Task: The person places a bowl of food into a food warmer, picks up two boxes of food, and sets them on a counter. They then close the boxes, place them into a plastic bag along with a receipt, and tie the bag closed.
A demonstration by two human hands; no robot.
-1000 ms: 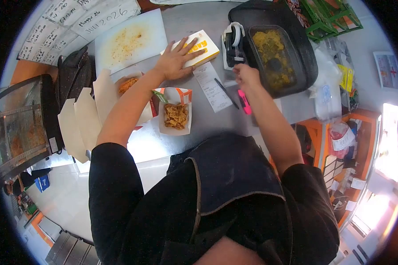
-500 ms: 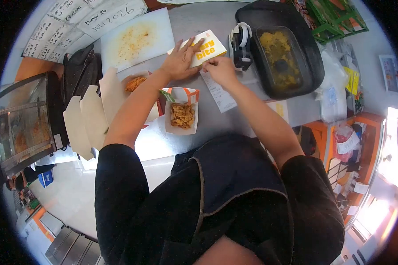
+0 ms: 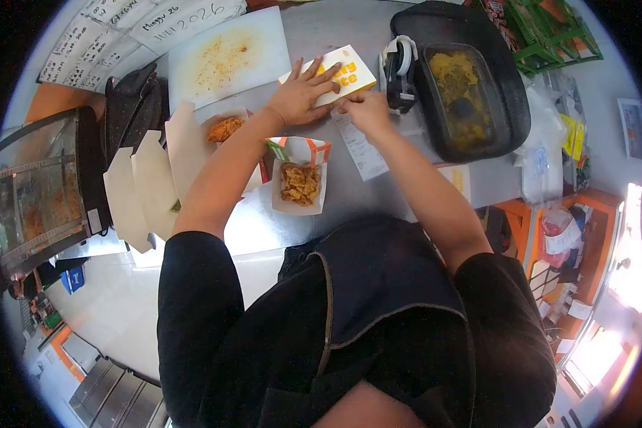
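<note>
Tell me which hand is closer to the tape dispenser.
Right. The right hand is beside the tape dispenser, at the edge of a box; the left hand lies on it, farther left.

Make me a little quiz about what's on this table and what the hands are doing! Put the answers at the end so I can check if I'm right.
1. Which hand is spread flat over the white cardboard box with yellow lettering?
A) The person's left hand
B) The person's right hand

2. True or false: the white rectangular cutting board with orange crumbs lies to the left of the black tape dispenser with a pale roll.

3. Fill in the blank: the biggest handwriting on the white paper sheet at the upper left says "JULI ____".

Key: 1. A; 2. true; 3. 2026
</note>
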